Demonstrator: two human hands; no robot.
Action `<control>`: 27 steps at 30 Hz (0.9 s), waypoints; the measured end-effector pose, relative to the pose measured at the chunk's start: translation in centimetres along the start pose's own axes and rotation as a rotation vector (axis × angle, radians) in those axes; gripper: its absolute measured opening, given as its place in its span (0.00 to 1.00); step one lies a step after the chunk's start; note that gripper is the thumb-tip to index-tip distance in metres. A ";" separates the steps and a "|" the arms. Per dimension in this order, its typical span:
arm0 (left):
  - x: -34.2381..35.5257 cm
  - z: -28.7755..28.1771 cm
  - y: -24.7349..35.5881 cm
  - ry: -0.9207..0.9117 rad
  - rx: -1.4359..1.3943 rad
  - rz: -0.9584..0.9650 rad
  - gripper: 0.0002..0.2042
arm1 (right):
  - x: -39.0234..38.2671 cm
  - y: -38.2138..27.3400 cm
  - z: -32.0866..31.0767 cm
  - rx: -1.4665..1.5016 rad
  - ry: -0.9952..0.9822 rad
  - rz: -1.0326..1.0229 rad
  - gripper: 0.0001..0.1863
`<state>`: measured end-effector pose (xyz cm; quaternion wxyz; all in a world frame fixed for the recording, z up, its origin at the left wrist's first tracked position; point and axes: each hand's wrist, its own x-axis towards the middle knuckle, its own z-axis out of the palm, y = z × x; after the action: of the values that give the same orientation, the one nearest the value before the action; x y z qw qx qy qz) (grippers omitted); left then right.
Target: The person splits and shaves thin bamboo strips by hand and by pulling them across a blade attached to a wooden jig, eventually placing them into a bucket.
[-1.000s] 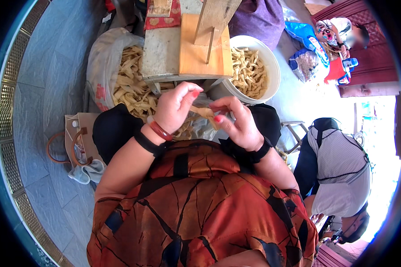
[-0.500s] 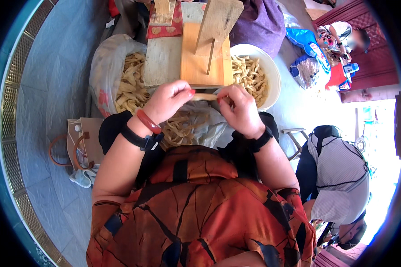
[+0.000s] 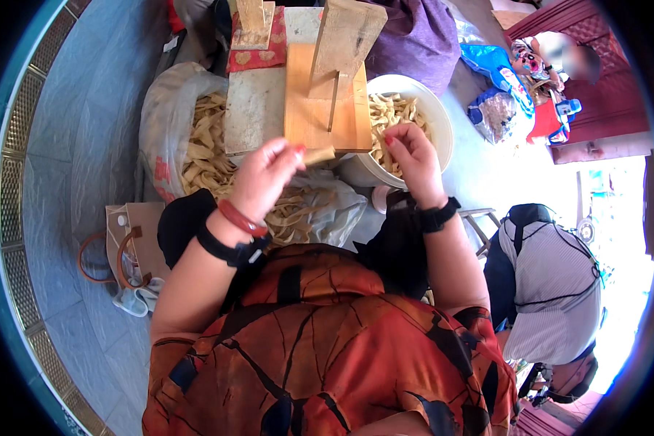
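Observation:
My left hand [image 3: 261,178] is closed on a short pale-tan strip [image 3: 320,155], which sticks out to the right from its fingertips, just below the front edge of a wooden board [image 3: 298,109] with an upright plank [image 3: 341,36] and thin rod. My right hand [image 3: 418,163] is raised at the front of a white bucket [image 3: 443,138] full of beige strips. Its thumb and index finger are pinched; what they hold, if anything, is hard to tell against the strips. Below my hands, more long strips lie on clear plastic [image 3: 338,214].
Left of the worn bench [image 3: 251,116] is a plastic sack [image 3: 163,123] of strips, with a handbag [image 3: 134,247] nearer. A purple cloth [image 3: 407,43] lies behind the bucket. One person [image 3: 552,62] is at upper right, another [image 3: 548,291] bends beside me at right.
Both hands were together on the strip. My right hand has let go of that strip and moved up and right toward the bucket, while my left hand still holds it.

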<state>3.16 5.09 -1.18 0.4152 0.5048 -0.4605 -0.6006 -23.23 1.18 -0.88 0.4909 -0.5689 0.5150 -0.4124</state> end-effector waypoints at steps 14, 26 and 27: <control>-4.1 2.2 -5.5 -0.517 -0.032 0.034 0.09 | -8.2 -2.1 2.5 -0.311 -0.348 -0.181 0.10; -4.4 2.9 -5.4 -0.603 0.350 0.236 0.11 | -11.2 -0.4 3.6 0.096 -0.520 0.223 0.06; -4.4 3.0 -5.4 -0.592 0.285 0.146 0.10 | -11.2 -0.6 3.0 0.079 -0.474 0.214 0.06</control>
<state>0.62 10.96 -5.28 0.2306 0.3271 -0.6755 -0.6193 -21.64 12.68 -0.38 0.6607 -0.5723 0.4261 -0.2331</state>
